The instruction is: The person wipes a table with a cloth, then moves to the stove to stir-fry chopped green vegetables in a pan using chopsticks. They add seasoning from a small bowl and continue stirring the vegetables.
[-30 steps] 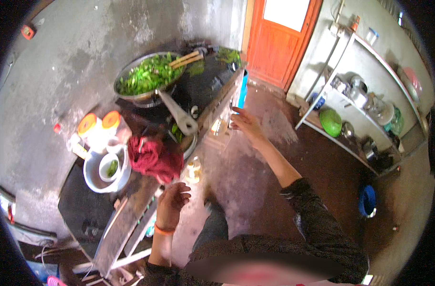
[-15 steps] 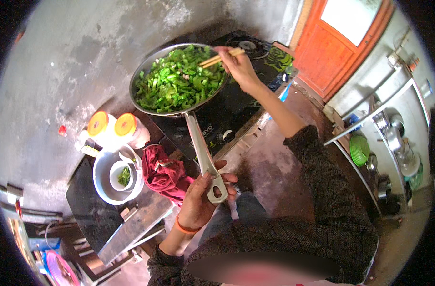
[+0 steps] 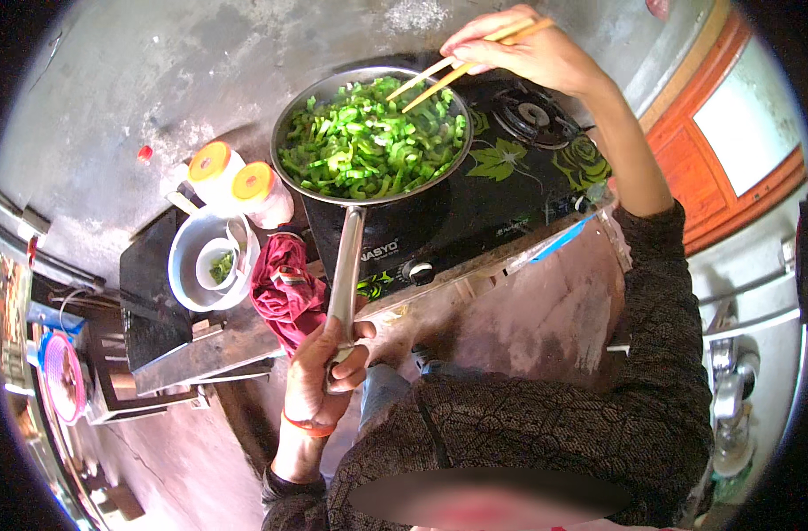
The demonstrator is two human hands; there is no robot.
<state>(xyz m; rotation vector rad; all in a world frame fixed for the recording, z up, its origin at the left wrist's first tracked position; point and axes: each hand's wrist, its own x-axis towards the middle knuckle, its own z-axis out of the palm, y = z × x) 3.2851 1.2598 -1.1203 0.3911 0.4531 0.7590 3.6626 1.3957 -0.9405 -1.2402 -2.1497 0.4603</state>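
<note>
A frying pan (image 3: 354, 232) full of chopped green vegetables (image 3: 369, 146) sits over the left side of a black gas stove (image 3: 497, 199). My left hand (image 3: 320, 367) is wrapped round the end of its long metal handle. Up at the far right of the pan, my right hand (image 3: 528, 53) grips a pair of wooden chopsticks (image 3: 457, 73). Their tips are slightly apart and reach over the greens; whether they pinch a piece I cannot tell.
A dark red cloth (image 3: 284, 292) lies left of the handle, beside a white basin (image 3: 184, 281) holding a small bowl with greens. Two jars with orange lids (image 3: 253, 180) stand behind. The stove's right burner (image 3: 535, 115) is bare. An orange door (image 3: 687, 177) is at the right.
My right hand has lifted up and away from the pan with the chopsticks, now pointing down at the greens. My left hand's fingers have closed round the handle, which they held more loosely.
</note>
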